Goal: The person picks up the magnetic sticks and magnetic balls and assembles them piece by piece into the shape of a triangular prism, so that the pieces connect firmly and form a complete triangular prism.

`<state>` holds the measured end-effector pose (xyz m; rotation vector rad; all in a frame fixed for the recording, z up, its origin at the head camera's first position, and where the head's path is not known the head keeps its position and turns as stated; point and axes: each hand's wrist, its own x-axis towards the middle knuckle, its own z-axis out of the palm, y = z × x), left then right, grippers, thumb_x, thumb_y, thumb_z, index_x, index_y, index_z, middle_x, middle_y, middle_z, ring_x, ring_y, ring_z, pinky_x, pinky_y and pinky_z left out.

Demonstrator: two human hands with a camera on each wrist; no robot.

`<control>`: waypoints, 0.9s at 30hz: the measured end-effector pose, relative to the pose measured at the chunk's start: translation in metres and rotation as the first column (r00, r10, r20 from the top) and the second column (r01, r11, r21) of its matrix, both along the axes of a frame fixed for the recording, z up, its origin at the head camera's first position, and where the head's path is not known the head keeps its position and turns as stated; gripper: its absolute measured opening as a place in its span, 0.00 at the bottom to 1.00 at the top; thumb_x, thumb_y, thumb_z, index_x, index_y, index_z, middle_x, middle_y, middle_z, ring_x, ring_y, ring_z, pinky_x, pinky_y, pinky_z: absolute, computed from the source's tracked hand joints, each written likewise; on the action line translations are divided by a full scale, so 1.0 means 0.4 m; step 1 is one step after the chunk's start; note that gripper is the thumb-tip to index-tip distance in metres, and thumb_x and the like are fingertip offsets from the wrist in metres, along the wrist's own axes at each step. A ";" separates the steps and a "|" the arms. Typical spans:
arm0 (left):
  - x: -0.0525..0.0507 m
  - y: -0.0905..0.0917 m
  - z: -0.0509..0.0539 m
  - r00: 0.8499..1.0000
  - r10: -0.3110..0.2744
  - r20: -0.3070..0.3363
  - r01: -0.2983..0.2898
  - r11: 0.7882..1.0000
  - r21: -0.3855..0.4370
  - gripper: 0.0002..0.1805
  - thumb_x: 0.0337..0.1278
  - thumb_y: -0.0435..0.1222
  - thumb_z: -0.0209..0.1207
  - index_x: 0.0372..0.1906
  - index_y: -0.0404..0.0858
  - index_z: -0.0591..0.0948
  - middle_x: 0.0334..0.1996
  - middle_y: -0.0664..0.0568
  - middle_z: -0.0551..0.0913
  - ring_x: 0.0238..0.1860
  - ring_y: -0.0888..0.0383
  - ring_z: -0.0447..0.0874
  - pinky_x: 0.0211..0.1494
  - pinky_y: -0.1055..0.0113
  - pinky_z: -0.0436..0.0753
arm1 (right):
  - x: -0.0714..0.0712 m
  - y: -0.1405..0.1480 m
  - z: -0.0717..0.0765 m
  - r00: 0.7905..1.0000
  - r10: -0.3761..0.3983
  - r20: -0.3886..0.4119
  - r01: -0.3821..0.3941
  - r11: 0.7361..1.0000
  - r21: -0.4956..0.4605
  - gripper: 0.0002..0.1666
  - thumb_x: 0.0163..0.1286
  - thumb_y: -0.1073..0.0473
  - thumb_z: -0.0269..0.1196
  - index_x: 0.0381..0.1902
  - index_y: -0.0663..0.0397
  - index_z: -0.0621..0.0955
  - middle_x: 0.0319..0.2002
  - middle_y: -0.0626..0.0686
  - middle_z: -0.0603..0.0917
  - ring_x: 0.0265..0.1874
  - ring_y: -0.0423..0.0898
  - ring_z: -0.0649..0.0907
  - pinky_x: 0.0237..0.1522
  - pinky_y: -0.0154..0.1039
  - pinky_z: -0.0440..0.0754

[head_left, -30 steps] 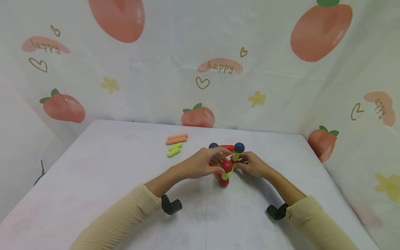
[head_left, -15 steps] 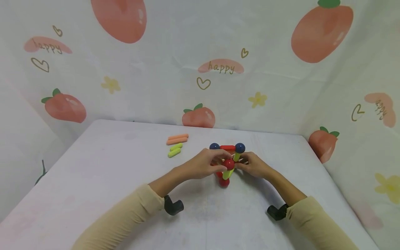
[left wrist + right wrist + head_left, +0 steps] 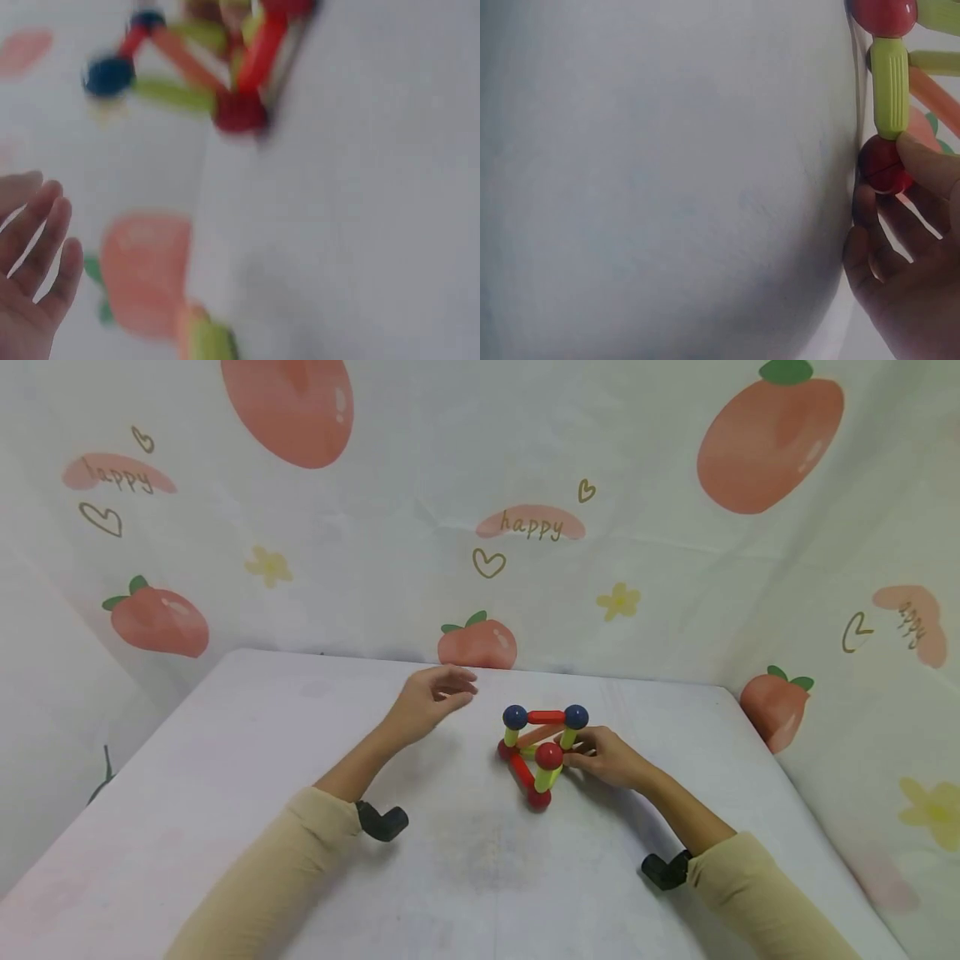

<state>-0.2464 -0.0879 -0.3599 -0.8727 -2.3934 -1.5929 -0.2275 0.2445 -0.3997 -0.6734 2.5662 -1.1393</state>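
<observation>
A frame of balls and sticks (image 3: 521,771), like a magnetic building set, stands on the table. Two dark blue balls (image 3: 515,717) joined by a red stick (image 3: 546,717) form its far top edge; a red ball (image 3: 549,756) tops the nearer yellow-green upright. My right hand (image 3: 611,757) holds its right side, thumb and fingers around a lower red ball (image 3: 883,161) in the right wrist view. My left hand (image 3: 423,703) hovers left of the frame, fingers apart and holding nothing. Loose yellow-green (image 3: 212,339) and orange sticks show blurred in the left wrist view; the hand hides them in the head view.
The white table (image 3: 480,877) ends at a back edge against a hanging cloth (image 3: 375,527) printed with peaches. A similar cloth side stands at the right. Black wrist mounts (image 3: 382,821) stick out from both sleeves.
My left hand has left the frame's near red ball and moved left and back, over the spot where loose sticks lay. The right hand stays at the frame, which stands nearly unmoved.
</observation>
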 end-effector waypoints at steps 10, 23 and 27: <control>-0.089 -0.146 -0.095 0.962 0.226 0.151 -0.200 0.965 -0.171 0.18 0.67 0.23 0.53 0.60 0.27 0.77 0.52 0.36 0.83 0.58 0.41 0.79 0.62 0.47 0.76 | 0.001 0.001 0.002 1.000 0.001 0.005 -0.001 1.000 0.013 0.19 0.70 0.60 0.64 0.56 0.64 0.80 0.50 0.58 0.85 0.50 0.56 0.83 0.55 0.53 0.80; -0.113 -0.173 -0.131 0.934 0.310 0.179 -0.245 0.918 -0.312 0.16 0.63 0.29 0.63 0.54 0.29 0.79 0.50 0.38 0.83 0.52 0.42 0.80 0.57 0.51 0.80 | 0.002 0.000 0.006 1.000 -0.003 0.008 0.003 1.000 0.016 0.20 0.70 0.61 0.64 0.56 0.65 0.80 0.50 0.59 0.84 0.49 0.56 0.83 0.55 0.52 0.81; -0.117 -0.175 -0.131 0.934 0.306 0.186 -0.221 0.901 -0.374 0.18 0.64 0.32 0.63 0.56 0.30 0.79 0.51 0.40 0.82 0.51 0.44 0.79 0.56 0.53 0.80 | 0.001 0.000 0.005 1.000 -0.004 0.009 0.004 1.000 0.015 0.20 0.70 0.61 0.64 0.56 0.65 0.80 0.50 0.59 0.84 0.50 0.56 0.83 0.55 0.52 0.81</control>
